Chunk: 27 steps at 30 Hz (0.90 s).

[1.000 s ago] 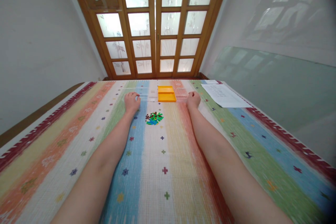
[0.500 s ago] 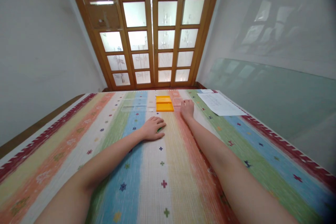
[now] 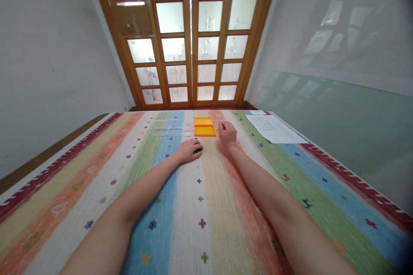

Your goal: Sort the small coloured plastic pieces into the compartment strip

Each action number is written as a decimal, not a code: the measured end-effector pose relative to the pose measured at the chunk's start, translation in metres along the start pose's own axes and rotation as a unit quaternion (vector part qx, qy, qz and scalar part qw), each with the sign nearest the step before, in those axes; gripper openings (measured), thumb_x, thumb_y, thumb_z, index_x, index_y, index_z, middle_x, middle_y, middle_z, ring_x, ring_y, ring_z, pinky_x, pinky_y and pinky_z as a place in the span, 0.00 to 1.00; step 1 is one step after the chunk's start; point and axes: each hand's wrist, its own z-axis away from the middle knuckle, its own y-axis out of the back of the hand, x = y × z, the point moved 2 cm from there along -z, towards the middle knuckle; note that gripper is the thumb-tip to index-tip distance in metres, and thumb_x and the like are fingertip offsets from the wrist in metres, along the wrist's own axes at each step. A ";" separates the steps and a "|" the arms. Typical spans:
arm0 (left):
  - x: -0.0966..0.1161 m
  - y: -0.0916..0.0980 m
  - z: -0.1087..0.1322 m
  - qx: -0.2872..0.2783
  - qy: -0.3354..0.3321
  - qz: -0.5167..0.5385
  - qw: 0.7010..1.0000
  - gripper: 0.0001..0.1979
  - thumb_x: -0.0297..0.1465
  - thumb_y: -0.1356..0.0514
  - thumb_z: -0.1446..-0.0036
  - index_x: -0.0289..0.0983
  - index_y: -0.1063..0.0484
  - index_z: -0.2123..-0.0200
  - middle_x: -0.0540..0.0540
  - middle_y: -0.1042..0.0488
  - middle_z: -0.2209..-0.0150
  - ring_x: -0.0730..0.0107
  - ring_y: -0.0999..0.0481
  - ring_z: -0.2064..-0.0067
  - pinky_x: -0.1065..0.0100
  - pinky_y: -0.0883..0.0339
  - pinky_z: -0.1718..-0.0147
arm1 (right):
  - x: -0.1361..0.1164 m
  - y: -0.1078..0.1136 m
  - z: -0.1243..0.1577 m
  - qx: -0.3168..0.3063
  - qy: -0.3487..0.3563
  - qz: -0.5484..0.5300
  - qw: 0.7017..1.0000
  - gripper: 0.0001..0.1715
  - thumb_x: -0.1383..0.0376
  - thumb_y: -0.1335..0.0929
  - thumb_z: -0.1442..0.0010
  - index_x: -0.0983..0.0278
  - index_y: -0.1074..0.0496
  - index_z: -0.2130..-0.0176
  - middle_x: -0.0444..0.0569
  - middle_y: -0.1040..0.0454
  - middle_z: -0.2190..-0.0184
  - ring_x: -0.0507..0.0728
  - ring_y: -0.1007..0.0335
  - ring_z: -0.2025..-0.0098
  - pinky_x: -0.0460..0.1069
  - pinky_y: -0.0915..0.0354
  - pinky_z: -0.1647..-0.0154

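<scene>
My left hand (image 3: 189, 150) lies curled over a small pile of coloured pieces (image 3: 197, 151) on the striped cloth; only a green bit shows at my fingertips. My right hand (image 3: 227, 132) rests further back, fingers curled, right of an orange two-part tray (image 3: 204, 127) and touching the edge of a clear tray (image 3: 220, 122). What my right fingers hold, if anything, is hidden. Clear plastic trays (image 3: 167, 129) lie left of the orange one.
A striped cloth (image 3: 200, 197) covers the table. A printed sheet of paper (image 3: 272, 129) lies at the far right. Wooden glass-paned doors (image 3: 193, 47) stand behind the table, white walls on both sides.
My left hand has moved from beside the clear trays down onto the pile of coloured pieces and curled over it. My right hand has shifted slightly left towards the orange tray.
</scene>
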 end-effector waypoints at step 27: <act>-0.056 0.010 0.036 0.051 0.130 0.034 0.990 0.20 0.43 0.41 0.32 0.42 0.24 0.43 0.42 0.23 0.44 0.56 0.26 0.41 0.55 0.34 0.38 | -0.070 -0.020 0.030 -0.467 0.164 0.012 0.869 0.25 0.50 0.28 0.34 0.59 0.23 0.43 0.54 0.24 0.49 0.62 0.29 0.48 0.51 0.37 0.49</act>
